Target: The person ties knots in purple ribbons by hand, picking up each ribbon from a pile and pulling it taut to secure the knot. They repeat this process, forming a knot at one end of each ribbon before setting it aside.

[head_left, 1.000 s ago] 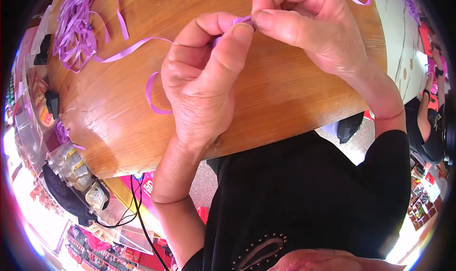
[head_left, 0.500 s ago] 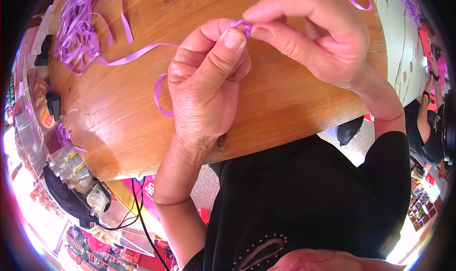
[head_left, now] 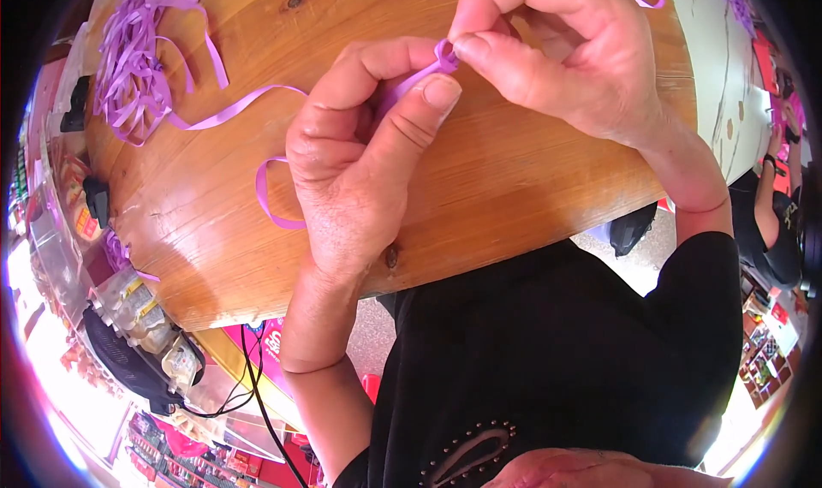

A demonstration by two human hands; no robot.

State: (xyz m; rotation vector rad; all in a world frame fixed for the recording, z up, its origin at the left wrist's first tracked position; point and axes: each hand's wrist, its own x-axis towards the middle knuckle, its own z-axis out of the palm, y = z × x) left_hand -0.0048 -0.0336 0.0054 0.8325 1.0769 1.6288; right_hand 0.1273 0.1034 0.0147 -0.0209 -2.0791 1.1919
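Above the wooden table point(head_left: 531, 175), both my hands work on a purple ribbon point(head_left: 401, 89). My left hand point(head_left: 364, 150) is closed, pinching the ribbon between thumb and forefinger. A small loop or knot in it sticks out past those fingertips. At that loop, my right hand point(head_left: 556, 56) pinches with thumb and index finger, its other fingers curled. From behind my left hand the ribbon hangs in a loose curl and a long strand runs left to a tangled heap of purple ribbon point(head_left: 137, 64) on the table.
Another purple ribbon strand point(head_left: 646, 0) lies at the table's far right. Beyond it is a white marbled surface point(head_left: 723, 77). Left of the table are a black mesh bag point(head_left: 128, 364), clear packages and a small purple bundle point(head_left: 116, 250). Black cables hang below the edge. Another person stands far right.
My left hand has shifted slightly left and its fingers have opened out a little, showing more ribbon. The small loop now stands up clear of the left thumb, with the right fingertips at it.
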